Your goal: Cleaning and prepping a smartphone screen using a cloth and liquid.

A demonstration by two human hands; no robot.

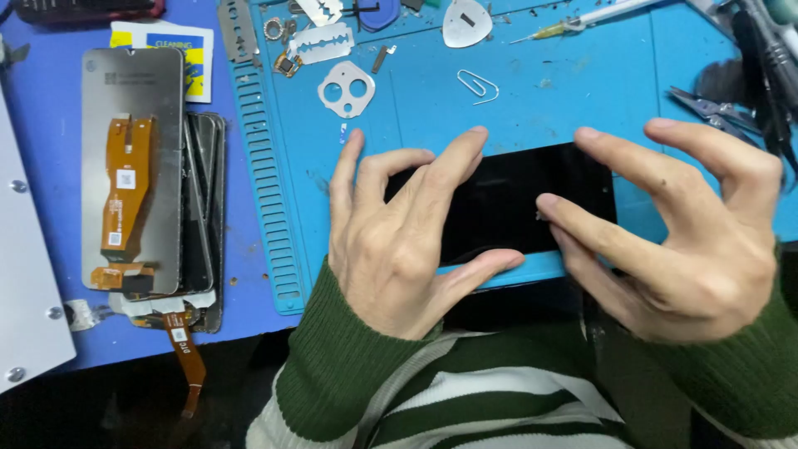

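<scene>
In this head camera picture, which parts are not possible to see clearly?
- Black phone screen: its left end is under the left hand, its right end under the right hand.
- Stack of phone screens: the grey display panel on top covers most of it.
- Pliers and syringe: cut off by the upper right picture edges.
- Small metal parts: too small to identify.

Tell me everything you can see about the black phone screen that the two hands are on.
The black phone screen is a flat, glossy dark rectangle, unlit, lying lengthwise on the blue work mat near its front edge. The left hand covers its left end, fingers spread on top and thumb along the near edge. The right hand grips the right end, fingertips on the glass. The left and right ends are hidden by the hands, so no ports or cables can be made out.
</scene>
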